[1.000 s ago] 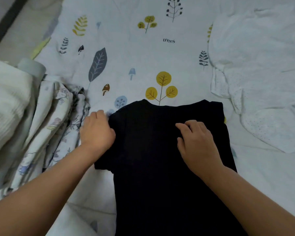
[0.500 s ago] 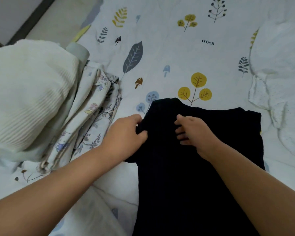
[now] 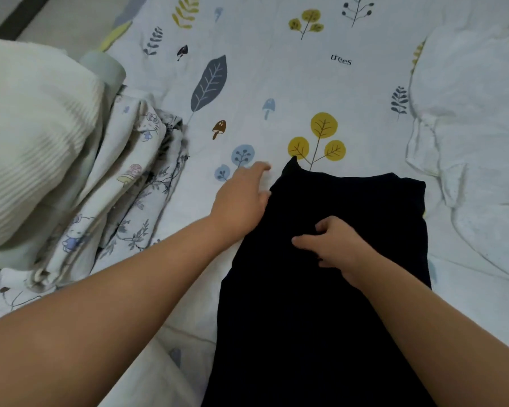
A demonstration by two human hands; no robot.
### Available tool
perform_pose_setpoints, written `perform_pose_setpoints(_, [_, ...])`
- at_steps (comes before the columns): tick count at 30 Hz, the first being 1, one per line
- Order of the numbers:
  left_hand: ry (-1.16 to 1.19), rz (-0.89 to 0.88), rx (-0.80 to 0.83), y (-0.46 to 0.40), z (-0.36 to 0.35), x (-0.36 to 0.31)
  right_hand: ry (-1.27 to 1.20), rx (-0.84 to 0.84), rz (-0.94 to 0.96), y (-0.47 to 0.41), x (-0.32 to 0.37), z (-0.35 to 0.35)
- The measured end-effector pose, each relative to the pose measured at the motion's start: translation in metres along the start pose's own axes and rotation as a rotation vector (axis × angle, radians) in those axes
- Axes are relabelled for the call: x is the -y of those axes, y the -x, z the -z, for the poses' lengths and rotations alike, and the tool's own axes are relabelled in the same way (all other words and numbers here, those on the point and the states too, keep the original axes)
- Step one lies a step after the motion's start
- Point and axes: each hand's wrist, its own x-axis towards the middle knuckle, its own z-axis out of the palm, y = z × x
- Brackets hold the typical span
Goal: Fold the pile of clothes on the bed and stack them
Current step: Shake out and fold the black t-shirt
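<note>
One black garment (image 3: 321, 289) lies spread on the bed, two hands are working at it, and there are two other lots of clothing to either side. The black garment is plain, dark knit fabric with no print, laid lengthwise toward the person, its far edge roughly straight with a small peak sticking up at the far left corner, just under the yellow tree motif. Its left side looks folded inward, giving a narrow, long shape.

The left hand (image 3: 241, 198) lies at the garment's left edge near that far corner, fingers stretched out fairly straight over the sheet and touching the fabric's side; it grips nothing that I can see. The right hand (image 3: 335, 248) rests on the middle of the black cloth with its fingers curled down into it, seemingly pinching a bit of fabric, though the dark cloth hides just how much is caught.

To the left sits a stack of folded clothes (image 3: 115, 183): several white pieces with cartoon and floral prints, leaning beside a cream ribbed knit item (image 3: 33, 136) that sits on top of a pale green piece. To the right, well apart from the stack, a white dotted garment (image 3: 476, 142) lies loose and rumpled. Everything rests on the white bedsheet printed with leaves, mushrooms and trees (image 3: 276, 69).
</note>
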Motion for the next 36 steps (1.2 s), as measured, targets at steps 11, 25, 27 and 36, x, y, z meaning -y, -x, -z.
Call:
perform_pose_setpoints(11, [-0.209, -0.056, -0.016, -0.050, -0.023, -0.010, 0.503, -0.369, 0.292, 0.023, -0.029, 0.002])
perform_pose_setpoints(25, [0.271, 0.303, 0.102, -0.043, -0.012, -0.004, 0.097, -0.646, 0.162, -0.018, -0.016, 0.098])
perform_pose_setpoints(27, [0.276, 0.273, 0.015, -0.049, -0.007, -0.005, 0.179, -0.746, 0.225, -0.020, -0.007, 0.106])
perform_pose_setpoints(36, [0.233, 0.162, -0.381, -0.107, 0.017, -0.025, 0.210, -0.994, 0.479, -0.036, 0.060, 0.135])
